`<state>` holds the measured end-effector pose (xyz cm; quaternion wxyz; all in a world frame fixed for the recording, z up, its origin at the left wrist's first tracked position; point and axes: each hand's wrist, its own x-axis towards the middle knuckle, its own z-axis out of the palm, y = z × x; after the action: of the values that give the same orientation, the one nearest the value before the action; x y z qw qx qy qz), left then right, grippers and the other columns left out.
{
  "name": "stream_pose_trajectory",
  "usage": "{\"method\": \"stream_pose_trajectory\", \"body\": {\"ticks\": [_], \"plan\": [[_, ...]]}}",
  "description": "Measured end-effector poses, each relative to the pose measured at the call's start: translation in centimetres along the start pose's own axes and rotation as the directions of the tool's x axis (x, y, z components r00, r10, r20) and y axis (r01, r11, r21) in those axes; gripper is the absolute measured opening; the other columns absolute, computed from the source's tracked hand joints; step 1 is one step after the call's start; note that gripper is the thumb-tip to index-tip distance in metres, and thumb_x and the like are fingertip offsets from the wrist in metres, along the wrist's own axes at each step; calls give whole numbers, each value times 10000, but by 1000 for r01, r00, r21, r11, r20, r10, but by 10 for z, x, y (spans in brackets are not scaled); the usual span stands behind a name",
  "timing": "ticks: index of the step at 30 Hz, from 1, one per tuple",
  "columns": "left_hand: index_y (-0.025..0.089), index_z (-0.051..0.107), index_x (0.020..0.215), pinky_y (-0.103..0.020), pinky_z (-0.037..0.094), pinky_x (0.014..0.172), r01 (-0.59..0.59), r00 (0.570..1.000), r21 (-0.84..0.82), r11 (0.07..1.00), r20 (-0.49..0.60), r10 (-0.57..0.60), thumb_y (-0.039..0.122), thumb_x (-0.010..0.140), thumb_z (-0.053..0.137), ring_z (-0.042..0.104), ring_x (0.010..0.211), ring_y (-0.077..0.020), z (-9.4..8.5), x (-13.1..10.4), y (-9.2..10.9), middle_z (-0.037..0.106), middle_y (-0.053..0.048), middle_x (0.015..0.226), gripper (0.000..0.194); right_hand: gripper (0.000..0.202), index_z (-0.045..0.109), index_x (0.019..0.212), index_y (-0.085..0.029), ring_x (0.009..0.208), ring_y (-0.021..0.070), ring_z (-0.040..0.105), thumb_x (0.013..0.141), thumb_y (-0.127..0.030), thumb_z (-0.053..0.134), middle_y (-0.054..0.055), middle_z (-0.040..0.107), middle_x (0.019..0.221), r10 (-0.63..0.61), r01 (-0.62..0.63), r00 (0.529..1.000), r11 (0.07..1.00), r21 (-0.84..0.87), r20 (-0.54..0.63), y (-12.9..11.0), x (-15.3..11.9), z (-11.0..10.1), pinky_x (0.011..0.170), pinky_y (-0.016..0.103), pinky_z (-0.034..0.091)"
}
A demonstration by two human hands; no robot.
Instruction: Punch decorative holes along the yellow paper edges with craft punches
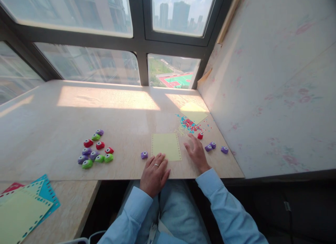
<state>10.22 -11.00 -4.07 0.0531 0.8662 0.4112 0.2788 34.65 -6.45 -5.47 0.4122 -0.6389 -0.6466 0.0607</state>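
your left hand [154, 174] lies flat and released at the table's near edge, palm down, ring showing, fingertips just touching the bottom-left corner of the yellow sheet [166, 146]; it grips nothing; your right hand [196, 153] is also open and empty, fingers spread flat on the table [52, 132] just right of the sheet, fingertips pointing toward the red punch [200, 135], close to it but apart; the yellow sheet lies flat between your hands, both long edges already perforated with small holes; a purple punch [144, 155] sits just left of the sheet, near your left fingers; right of your right hand are three more purple punches [210, 146], two touching, one [224, 150] a bit apart near the wall; beyond the red punch there's a scatter of red and blue confetti [189, 125] and a second yellow sheet [193, 112] in the far corner; well to the left sits a cluster of red, green and purple punches [94, 149]; on the lower table at far left lies a stack of punched sheets [23, 209], yellow over blue and red.
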Motion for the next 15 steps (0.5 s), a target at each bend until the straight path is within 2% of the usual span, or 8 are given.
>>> {"method": "stream_pose_trajectory", "body": {"ticks": [3,5,9,12,15], "plan": [[172,635,1185,-494,414,1066,2,1000,-3,1000,-7,-2,279,926,520,538,1279,-287,0,0,0,627,-132,1319,303,460,524,1332,-186,1166,273,610,920,-390,531,149,662,1235,61,-62,998,985,163,13,-4,-5,-2,1030,527,454],[165,635,1181,-493,413,1068,4,1000,-2,1000,-4,-4,284,929,518,536,1280,-286,0,0,0,626,-132,1320,302,489,505,1344,-191,1143,262,636,900,-388,563,159,645,1269,133,-145,989,938,316,58,-10,-9,-2,1009,506,486],[158,635,1177,-488,409,1073,4,1000,4,1000,4,-4,285,929,523,531,1285,-282,0,0,0,623,-133,1324,300,535,519,1312,-198,1243,271,582,836,-406,648,176,561,1385,293,-371,929,731,573,227,-23,-15,1,1022,499,489],[170,638,1177,-484,411,1071,5,1000,-2,1000,0,-5,282,925,527,532,1284,-278,0,0,0,625,-131,1320,297,522,567,1255,-203,1275,290,553,783,-380,701,177,566,1383,353,-489,872,603,630,340,-32,-18,-1,1021,515,488],[178,638,1180,-487,409,1069,8,1000,-8,1000,-5,-8,277,927,520,533,1283,-279,1,0,0,627,-130,1318,296,487,584,1230,-217,1297,288,532,765,-301,700,163,564,1389,348,-540,842,520,662,413,-38,-19,-4,1030,509,484]]}}
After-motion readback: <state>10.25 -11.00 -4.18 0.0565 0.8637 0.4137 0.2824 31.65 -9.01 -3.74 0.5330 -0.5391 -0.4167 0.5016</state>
